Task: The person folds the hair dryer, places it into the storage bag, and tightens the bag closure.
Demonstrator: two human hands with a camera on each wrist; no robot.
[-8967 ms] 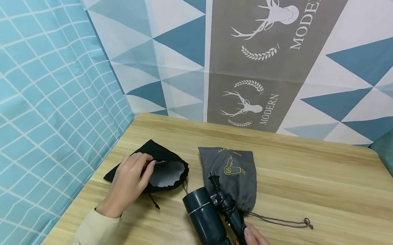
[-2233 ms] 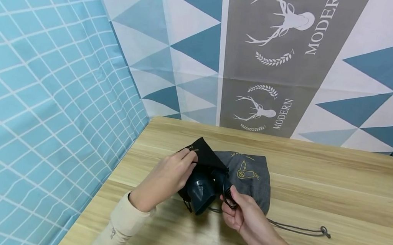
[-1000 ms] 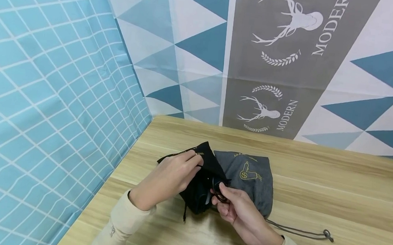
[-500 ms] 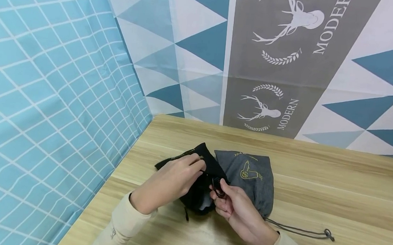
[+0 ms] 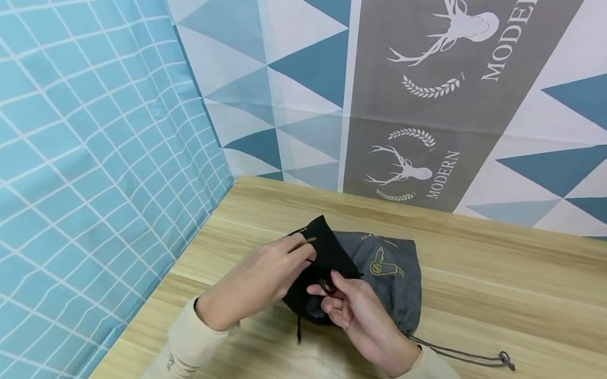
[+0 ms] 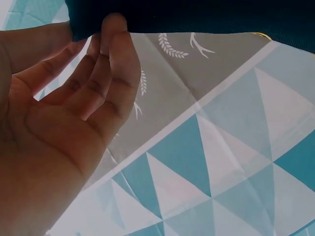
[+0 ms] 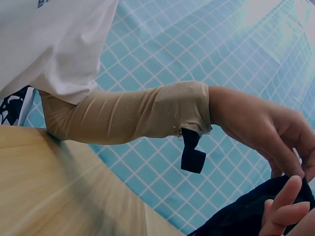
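Note:
A black drawstring bag [image 5: 335, 252] is tilted up over the table, its mouth towards me. My left hand [image 5: 261, 278] pinches its upper edge; the left wrist view shows thumb and fingertips on the dark cloth [image 6: 197, 14]. At the mouth, my right hand [image 5: 365, 316] holds a loop of black power cord [image 5: 326, 285] between thumb and fingers. The hair dryer seen in earlier frames is hidden inside the black bag. In the right wrist view, the fingers of my right hand [image 7: 285, 211] show beside the black cloth, across from my left hand [image 7: 261, 125].
Behind and right of the black bag lies a grey drawstring bag [image 5: 405, 292] with a yellow hair dryer print. Its grey cord [image 5: 461, 356] trails right over the wooden table [image 5: 514, 301]. A blue gridded cloth [image 5: 70, 165] hangs at the left, a patterned cloth [image 5: 311, 95] behind.
The hair dryer lay outside on the table, then stuck partly out of the black bag, and is now out of sight inside it. My right hand has shifted left with the cord.

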